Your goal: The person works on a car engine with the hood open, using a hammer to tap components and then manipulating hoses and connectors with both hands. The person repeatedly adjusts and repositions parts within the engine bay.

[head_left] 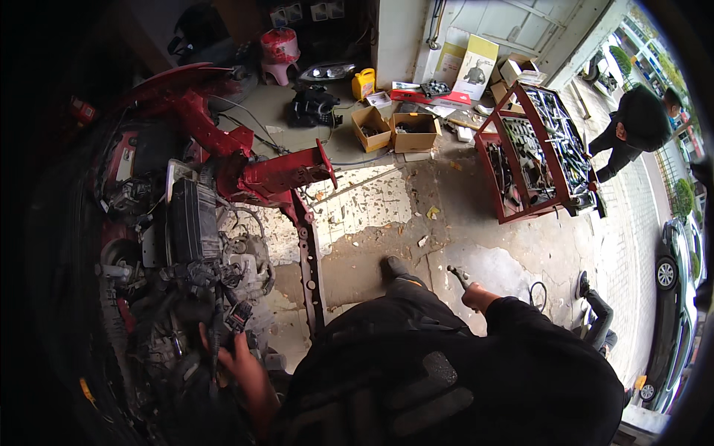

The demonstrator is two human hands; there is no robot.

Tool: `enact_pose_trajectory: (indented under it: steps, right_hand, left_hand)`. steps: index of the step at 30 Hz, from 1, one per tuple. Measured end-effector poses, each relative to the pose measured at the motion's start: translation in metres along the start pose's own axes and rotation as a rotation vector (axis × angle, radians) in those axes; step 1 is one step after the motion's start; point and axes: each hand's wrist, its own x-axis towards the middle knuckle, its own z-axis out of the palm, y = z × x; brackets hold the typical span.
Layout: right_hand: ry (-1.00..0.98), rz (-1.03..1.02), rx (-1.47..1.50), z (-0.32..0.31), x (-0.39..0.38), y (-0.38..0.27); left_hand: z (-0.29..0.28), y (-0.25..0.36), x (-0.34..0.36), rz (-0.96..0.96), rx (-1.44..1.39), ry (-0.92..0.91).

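Observation:
My left hand [242, 372] reaches into the engine bay at the lower left, fingers apart beside dark wiring [219, 312] and a small black connector [238, 316]; its fingertips are partly hidden among the parts. Above them sit a black ribbed box [195, 223] and dull metal engine components [245, 264]. My right hand [477, 297], out over the floor at my right side, is closed on a slim metal tool [459, 275], perhaps a ratchet.
A bare red car frame [264, 178] juts across the upper left. Behind are cardboard boxes [413, 141] and a yellow jug [364, 84]. A red tool cart [504, 212] stands right. A person [628, 130] bends beside it; another person's legs [595, 312] show lower right. Parked car [673, 312] outside.

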Motion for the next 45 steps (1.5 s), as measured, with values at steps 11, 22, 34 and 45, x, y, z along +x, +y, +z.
enact_pose_trajectory:
  steps: [11,22,34,45]
  right_hand:
    - [-0.172,-0.838,-0.52,-0.13,0.058,-0.144]
    - [0.299,-1.736,-0.086,-0.355,-0.165,-0.493]
    - [0.369,-2.489,-0.447,-0.228,-0.481,-0.745]
    - [0.083,-2.436,-1.075,-0.183,-0.501,-0.807]
  left_hand:
    - [0.006,-0.039,0.006,-0.037,-0.063,0.268]
    - [0.044,0.038,-0.065,0.291,0.504,0.832]
    - [0.045,0.153,0.153,0.37,0.926,0.157]
    - [0.074,0.127,0.163,0.176,1.122,0.076]
